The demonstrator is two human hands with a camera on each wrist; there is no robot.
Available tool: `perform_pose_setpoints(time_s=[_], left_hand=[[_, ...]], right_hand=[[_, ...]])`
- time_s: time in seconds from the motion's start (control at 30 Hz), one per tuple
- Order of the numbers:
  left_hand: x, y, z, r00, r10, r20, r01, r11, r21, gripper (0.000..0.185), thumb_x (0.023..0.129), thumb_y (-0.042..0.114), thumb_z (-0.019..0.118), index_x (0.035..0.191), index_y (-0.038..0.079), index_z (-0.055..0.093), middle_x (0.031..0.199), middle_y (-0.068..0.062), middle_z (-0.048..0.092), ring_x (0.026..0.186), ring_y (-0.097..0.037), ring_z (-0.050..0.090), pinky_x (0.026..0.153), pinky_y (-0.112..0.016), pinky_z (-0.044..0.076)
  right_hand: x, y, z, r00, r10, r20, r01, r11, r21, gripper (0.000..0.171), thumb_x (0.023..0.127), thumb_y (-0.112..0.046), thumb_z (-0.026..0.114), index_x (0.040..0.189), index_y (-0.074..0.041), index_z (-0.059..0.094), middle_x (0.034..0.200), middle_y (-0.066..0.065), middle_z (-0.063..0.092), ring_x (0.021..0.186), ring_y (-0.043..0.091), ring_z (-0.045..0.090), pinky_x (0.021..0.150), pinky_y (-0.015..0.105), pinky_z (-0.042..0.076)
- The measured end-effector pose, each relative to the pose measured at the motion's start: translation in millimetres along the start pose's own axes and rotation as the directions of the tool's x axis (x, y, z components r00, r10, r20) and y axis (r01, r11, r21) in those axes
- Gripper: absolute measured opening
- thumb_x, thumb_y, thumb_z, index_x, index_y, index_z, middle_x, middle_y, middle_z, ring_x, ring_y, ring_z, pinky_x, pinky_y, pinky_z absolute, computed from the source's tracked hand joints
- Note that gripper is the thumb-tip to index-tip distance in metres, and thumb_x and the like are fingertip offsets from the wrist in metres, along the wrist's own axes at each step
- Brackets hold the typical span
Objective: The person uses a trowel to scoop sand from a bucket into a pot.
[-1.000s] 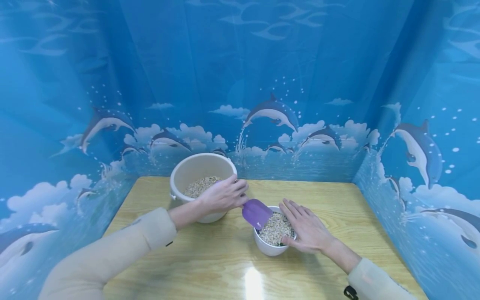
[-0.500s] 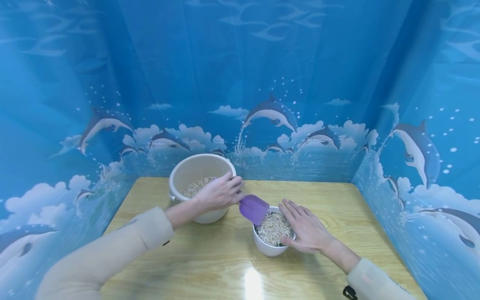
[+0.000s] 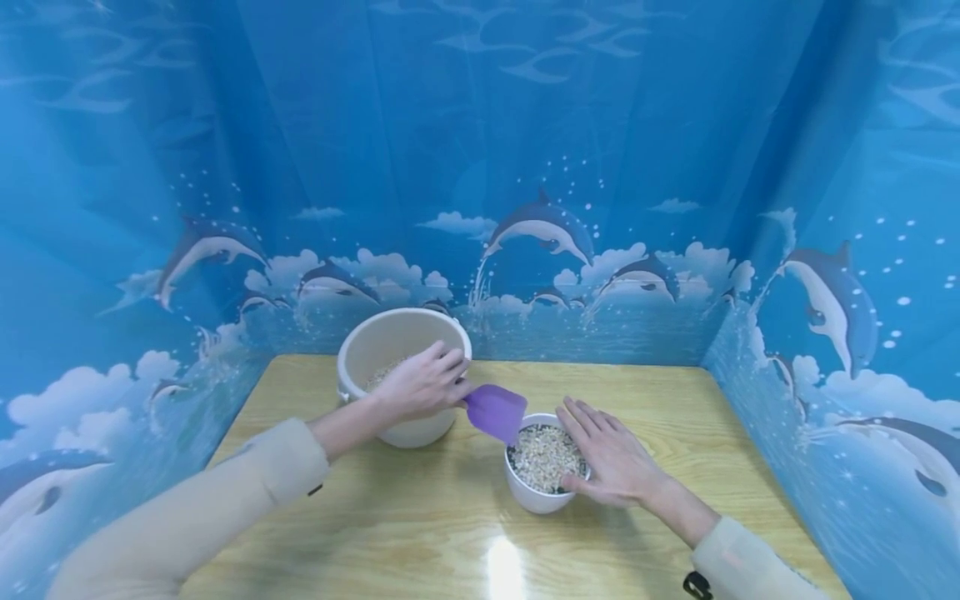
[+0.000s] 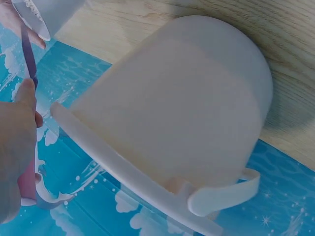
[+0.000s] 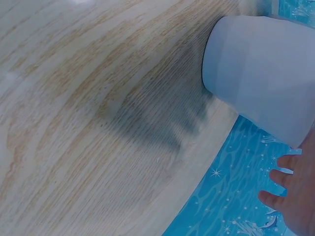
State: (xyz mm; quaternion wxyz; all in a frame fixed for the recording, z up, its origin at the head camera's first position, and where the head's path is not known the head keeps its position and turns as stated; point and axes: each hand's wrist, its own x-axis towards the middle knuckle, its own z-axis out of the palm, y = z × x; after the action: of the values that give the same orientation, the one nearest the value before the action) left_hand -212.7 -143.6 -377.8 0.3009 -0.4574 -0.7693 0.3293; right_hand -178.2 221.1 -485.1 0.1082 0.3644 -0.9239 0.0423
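scoop [image 3: 495,411] and left hand [image 3: 422,385] sit further toward 9 o'clock than a second ago, when the purple blade hung over the small white bowl [image 3: 542,493]; now it only overlaps the bowl's rim at 10 o'clock. left hand fingers are curled tight round the scoop's handle, over the rim of the cream bucket [image 3: 396,337]. right hand [image 3: 613,458] is unchanged, fingers straight and spread, resting on the bowl's 3 o'clock edge. bowl stands mid-counter [image 3: 420,533], heaped with grain [image 3: 543,454]. handle is hidden inside the fist; bucket grain is mostly covered by the hand. wrist views show only the vessels' outer walls, and whether the scoop carries any grain cannot be told.
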Motion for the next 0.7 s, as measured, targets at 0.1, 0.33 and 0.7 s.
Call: perform_pose_setpoints(time_s=[0.1,0.33,0.7], left_hand=[[-4.5,-0.7,1.4,1.0,-0.007,-0.002,0.007,1.0,-0.016,0.037,0.106,0.059,0.052,0.111,0.028,0.07,0.11,0.002,0.073,0.097,-0.016,0.055,0.083,-0.03,0.048],[-14.2,-1.3,5.6,0.996,-0.058,-0.072,0.053,0.996,-0.076,0.035,0.102,0.059,0.057,0.103,0.027,0.07,0.097,0.004,0.071,0.092,-0.016,0.053,0.08,-0.032,0.047],[-32.5,-8.4,5.4,0.988,-0.148,-0.053,0.135,0.971,-0.195,0.038,0.098,0.059,0.064,0.103,0.023,0.069,0.101,0.001,0.071,0.094,-0.019,0.057,0.081,-0.035,0.051]], right_hand=[[0,-1,0,1.0,0.004,-0.001,-0.004,1.0,0.003,0.111,0.094,-0.089,0.032,0.162,-0.001,0.033,0.169,0.025,0.032,0.151,0.046,0.044,0.115,0.067,0.043],[7,-4,-4,1.0,0.012,0.007,-0.012,1.0,-0.006,0.106,0.092,-0.079,0.052,0.163,-0.003,0.031,0.171,0.023,0.03,0.153,0.045,0.042,0.118,0.065,0.041],[27,-12,-12,1.0,-0.022,-0.014,0.022,0.999,-0.024,0.105,0.091,-0.075,0.058,0.163,-0.002,0.031,0.17,0.024,0.032,0.153,0.045,0.041,0.119,0.065,0.041]])
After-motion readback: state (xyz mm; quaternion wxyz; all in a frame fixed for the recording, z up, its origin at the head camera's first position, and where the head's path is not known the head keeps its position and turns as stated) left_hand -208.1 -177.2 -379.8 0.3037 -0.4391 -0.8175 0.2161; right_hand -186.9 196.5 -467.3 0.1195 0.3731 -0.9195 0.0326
